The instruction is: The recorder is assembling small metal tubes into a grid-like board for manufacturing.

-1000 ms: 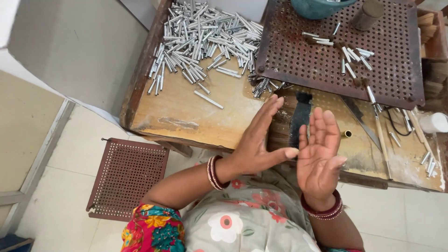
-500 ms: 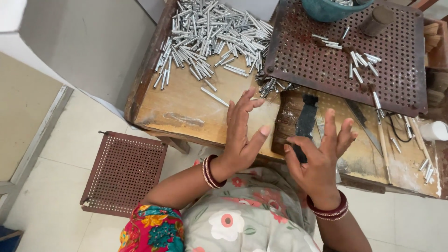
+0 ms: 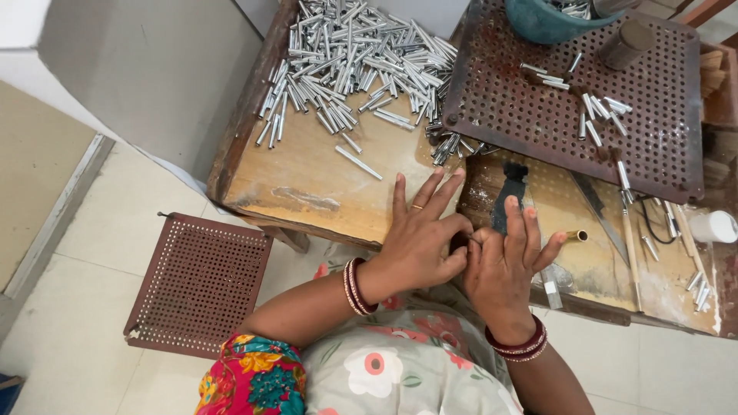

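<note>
Below, as I view it through the head camera, both hands meet at the near edge of the desk [image 3: 307, 177]. My left hand [image 3: 419, 238] lies with fingers spread and straight, the thumb turned toward the right hand; it is unclenched, and I see nothing gripped in it. My right hand [image 3: 503, 265] has its fingers loosely curled, tips against the left thumb; whether a small piece is pinched between them I cannot tell, since the contact point is hidden. Just right of the right hand a short brass tube [image 3: 576, 236] rests on the desk, touching neither hand.

Far left on the desk a heap of silver tubes [image 3: 361, 65] spreads loose, probably as bulk stock kept within reach. One stray tube [image 3: 358, 162] lies apart, between the heap and my left hand. To the far right a perforated plate [image 3: 569, 115] carries a few tubes and a dark cylinder [image 3: 626, 44], with a teal bowl [image 3: 550, 19] at its far edge. A white cup [image 3: 713, 227] stands at the right. On the floor, near left, lies a second perforated tray [image 3: 200, 284].
</note>
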